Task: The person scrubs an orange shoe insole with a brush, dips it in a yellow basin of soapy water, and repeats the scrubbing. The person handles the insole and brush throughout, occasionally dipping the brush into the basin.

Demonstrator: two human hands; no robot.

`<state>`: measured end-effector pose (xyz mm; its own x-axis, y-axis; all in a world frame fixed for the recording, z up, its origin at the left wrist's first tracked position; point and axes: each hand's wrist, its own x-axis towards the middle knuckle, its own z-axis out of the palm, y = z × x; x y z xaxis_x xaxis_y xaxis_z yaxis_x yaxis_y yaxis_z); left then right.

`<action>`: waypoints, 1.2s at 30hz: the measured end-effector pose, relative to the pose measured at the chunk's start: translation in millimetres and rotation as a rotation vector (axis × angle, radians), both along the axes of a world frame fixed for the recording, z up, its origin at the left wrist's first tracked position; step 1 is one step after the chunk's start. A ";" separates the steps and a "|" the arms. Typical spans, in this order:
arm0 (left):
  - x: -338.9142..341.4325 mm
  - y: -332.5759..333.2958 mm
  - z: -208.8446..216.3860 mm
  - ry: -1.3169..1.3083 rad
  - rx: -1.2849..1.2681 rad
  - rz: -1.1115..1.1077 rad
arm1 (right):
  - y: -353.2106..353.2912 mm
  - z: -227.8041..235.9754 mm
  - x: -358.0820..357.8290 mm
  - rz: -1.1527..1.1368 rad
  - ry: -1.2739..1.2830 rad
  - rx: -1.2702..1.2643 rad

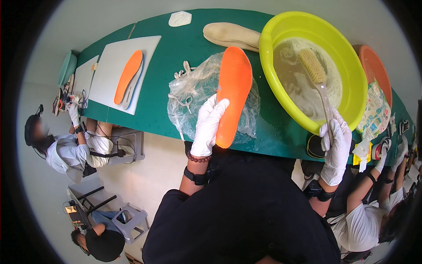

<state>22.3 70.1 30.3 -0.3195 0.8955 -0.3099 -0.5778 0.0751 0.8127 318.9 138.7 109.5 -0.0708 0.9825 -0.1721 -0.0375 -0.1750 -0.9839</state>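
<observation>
Gloved in white, my left hand (206,125) is closed round the edge of an orange shoe insole (236,83), held upright above a crumpled clear plastic bag (187,103) with pale shoelaces (188,68) at it. In my right hand (337,147), also white-gloved, is the handle of a scrub brush (313,66). The brush reaches over the near rim of a yellow-green basin (269,57), its pale bristles facing up over cloudy, foamy water (303,99). A dark shoe (315,146), partly hidden, lies at the table edge beside my right hand.
Behind the bag lies a beige insole (228,34) touching the basin. On the left, a white board (112,57) bears another orange insole (129,75). A printed packet (374,110) and an orange basin (376,66) stand right. People sit at both sides of the green table (162,57).
</observation>
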 end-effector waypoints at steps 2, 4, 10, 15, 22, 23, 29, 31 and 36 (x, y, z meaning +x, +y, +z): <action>-2.6 -1.1 -5.9 -0.016 0.010 -0.017 | -0.5 1.8 -1.0 -0.004 -0.007 0.012; -5.5 -3.0 -14.3 -0.064 0.033 0.001 | -0.9 1.6 -1.4 -0.008 -0.011 0.008; -7.4 -3.1 -23.5 -0.127 0.035 0.073 | -0.6 -1.7 0.6 -0.003 -0.008 0.015; -0.8 1.5 -2.2 -0.037 -0.007 -0.005 | -0.2 -1.5 -1.5 -0.014 -0.030 0.036; -3.5 -4.5 1.7 -0.052 0.024 0.000 | -4.4 0.3 -12.2 -0.074 -0.107 0.134; -3.5 -4.7 2.7 -0.058 0.028 -0.007 | -5.5 2.0 -15.5 -0.122 -0.191 0.197; -8.6 -9.3 -3.9 -0.176 -0.020 0.020 | 8.4 -3.4 -10.6 -0.159 -0.205 0.222; -9.9 -11.2 -2.8 -0.169 -0.020 0.021 | 14.0 -3.8 -14.3 -0.161 -0.431 0.324; -13.1 -8.2 -20.5 -0.134 -0.032 0.106 | 11.7 -12.1 -5.7 -0.215 -0.324 0.316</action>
<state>9.2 61.9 9.8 -0.3657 0.8480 -0.3836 -0.6865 0.0326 0.7264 313.2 150.3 97.3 0.1470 0.9766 0.1570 0.2767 0.1118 -0.9544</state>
